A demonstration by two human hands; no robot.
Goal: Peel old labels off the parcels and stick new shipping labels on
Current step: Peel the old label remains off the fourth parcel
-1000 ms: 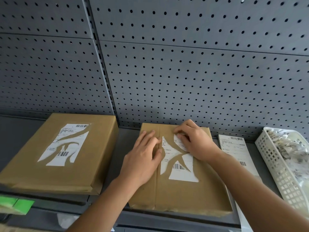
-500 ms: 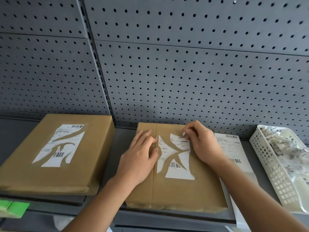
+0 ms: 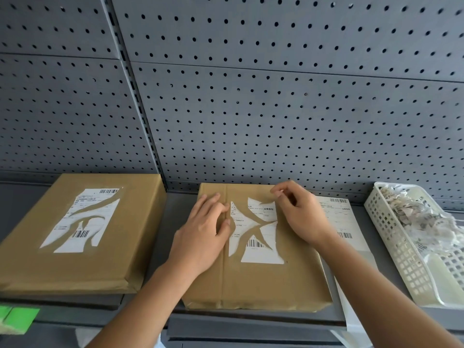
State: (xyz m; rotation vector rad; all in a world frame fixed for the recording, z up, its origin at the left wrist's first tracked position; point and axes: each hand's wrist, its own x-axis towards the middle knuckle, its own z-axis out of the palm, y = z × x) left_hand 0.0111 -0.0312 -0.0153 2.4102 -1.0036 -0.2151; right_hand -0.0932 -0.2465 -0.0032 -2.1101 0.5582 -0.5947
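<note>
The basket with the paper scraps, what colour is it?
White, or a pale cream. The basket shows in the head view, at the right.

1. The torn label on the middle parcel carries a barcode and small printed lines, too small to read.
2. The torn label on the left parcel has two barcodes; its text is illegible.
3. The label sheet at the right shows two barcodes and unreadable print.
</note>
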